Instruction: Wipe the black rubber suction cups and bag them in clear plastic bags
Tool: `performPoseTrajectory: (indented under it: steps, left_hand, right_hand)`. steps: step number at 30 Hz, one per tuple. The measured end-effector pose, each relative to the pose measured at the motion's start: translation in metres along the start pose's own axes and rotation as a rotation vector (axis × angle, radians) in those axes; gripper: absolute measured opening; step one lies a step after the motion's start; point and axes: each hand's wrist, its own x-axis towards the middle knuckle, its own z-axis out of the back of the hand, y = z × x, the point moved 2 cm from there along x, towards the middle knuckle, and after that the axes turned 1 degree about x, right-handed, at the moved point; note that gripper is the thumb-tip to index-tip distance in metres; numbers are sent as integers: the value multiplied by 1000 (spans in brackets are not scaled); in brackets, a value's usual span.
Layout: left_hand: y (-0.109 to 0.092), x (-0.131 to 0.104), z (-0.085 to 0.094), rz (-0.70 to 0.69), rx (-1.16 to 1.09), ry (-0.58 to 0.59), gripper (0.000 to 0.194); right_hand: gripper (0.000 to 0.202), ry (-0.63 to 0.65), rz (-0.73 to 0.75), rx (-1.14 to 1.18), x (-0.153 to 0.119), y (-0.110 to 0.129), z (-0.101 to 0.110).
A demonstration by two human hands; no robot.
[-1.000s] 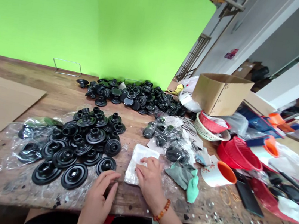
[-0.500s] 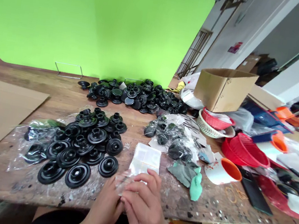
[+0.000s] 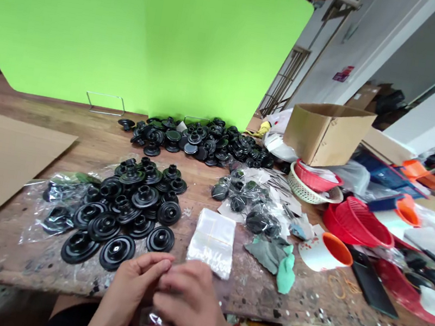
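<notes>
One clear plastic bag (image 3: 151,319), thin and glossy, which hung low between the left hand (image 3: 130,288) and the right hand (image 3: 192,310), partly hidden, its lower shape unclear

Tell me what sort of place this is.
Probably a small workshop or packing area: heaped black round parts, a stack of clear plastic bags and an open cardboard box share a worn, stained workbench.
</notes>
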Motion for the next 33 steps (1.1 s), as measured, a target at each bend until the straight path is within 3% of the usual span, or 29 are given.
performPoseTrajectory:
  steps: [3, 5, 7, 10, 14, 16, 18, 21, 25, 26, 28, 30, 33]
  left_hand:
    - [-3, -3, 2, -18, -33, -47, 32]
    - [-4, -6, 2, -67, -54, -112, 34]
    - [-4, -6, 3, -122, -49, -168, 36]
    - [-4, -5, 3, -130, 8, -189, 39]
    - [-5, -1, 5, -38, 94, -3, 37]
    - [-6, 1, 11, -53, 173, 33, 32]
    - [-5, 4, 20, -82, 181, -27, 31]
    - [-2, 6, 33, -55, 23, -133, 36]
    - [-5, 3, 35, -66, -60, -159, 45]
    - [-7, 2, 33, -77, -43, -133, 44]
    - [-11, 0, 28, -111, 39, -53, 43]
    - [-14, 0, 24, -160, 169, 8, 45]
    - [-17, -2, 23, -253, 333, -28, 46]
  right_hand:
    - [54, -29, -502, 231, 7, -13, 14]
    - [42, 36, -761, 508, 8, -20, 10]
    - [15, 65, -895, 654, 9, -24, 2]
    - [26, 38, -901, 532, 11, -28, -10]
    - [39, -30, -770, 355, 17, -33, -17]
    - [39, -122, -767, 457, 22, -36, -17]
    - [44, -181, -825, 722, 24, -38, -17]
    - [52, -192, -928, 1059, 25, -39, -18]
    - [35, -241, -942, 861, 25, -43, -16]
    - [40, -205, -938, 829, 26, -43, -17]
    - [49, -49, -933, 900, 30, -40, -21]
    - [32, 34, -936, 1030, 32, -36, -25]
    - [34, -72, -963, 1164, 30, -32, -30]
